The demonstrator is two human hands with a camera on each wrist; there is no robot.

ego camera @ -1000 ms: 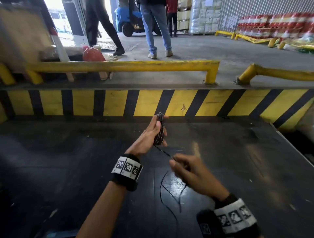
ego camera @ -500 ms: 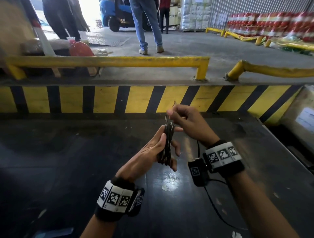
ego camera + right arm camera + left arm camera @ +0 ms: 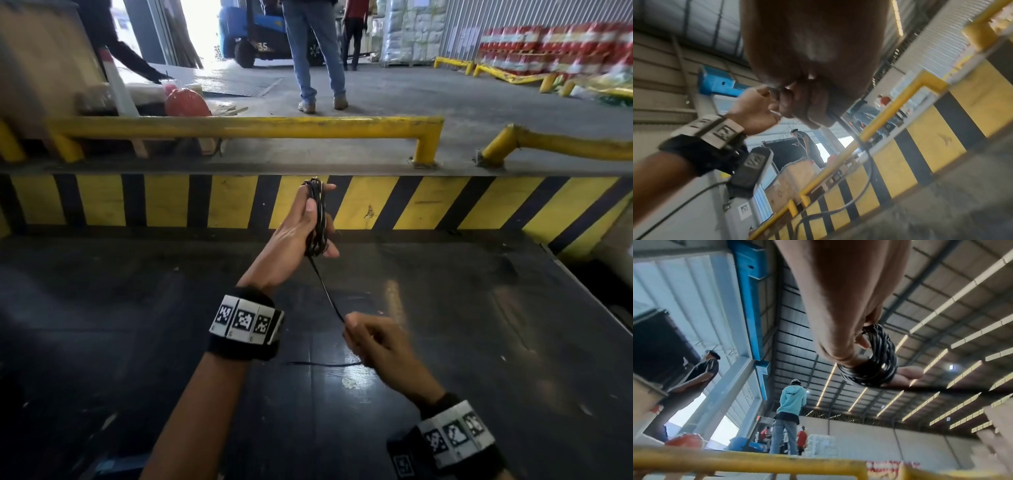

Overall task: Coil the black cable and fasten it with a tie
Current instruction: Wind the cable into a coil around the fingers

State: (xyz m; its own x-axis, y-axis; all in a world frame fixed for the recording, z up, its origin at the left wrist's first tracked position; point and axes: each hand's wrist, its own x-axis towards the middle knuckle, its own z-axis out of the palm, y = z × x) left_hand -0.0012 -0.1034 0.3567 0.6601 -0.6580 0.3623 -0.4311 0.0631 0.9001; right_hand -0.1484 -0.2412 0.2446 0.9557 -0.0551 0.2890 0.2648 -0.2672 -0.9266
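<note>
The black cable [image 3: 318,219] is wound in several loops around the fingers of my left hand [image 3: 310,226], held upright above the dark table [image 3: 479,342]. In the left wrist view the coil [image 3: 875,360] wraps the fingers, with a strand running off to the right. A taut strand [image 3: 327,291] leads down from the coil to my right hand [image 3: 363,337], which pinches it nearer me. A loose tail [image 3: 325,364] trails left from that hand over the table. The right wrist view shows the curled fingers [image 3: 805,105] blurred. No tie is visible.
A yellow and black striped wall [image 3: 428,202] borders the table's far edge, with yellow guard rails [image 3: 239,126] behind it. People stand on the concrete floor [image 3: 445,102] beyond, near a blue forklift [image 3: 260,31]. The table's right edge [image 3: 589,291] drops off.
My right hand has come down from the top of the coil toward me, pulling a strand taut. My left hand has risen and moved farther away with the coil.
</note>
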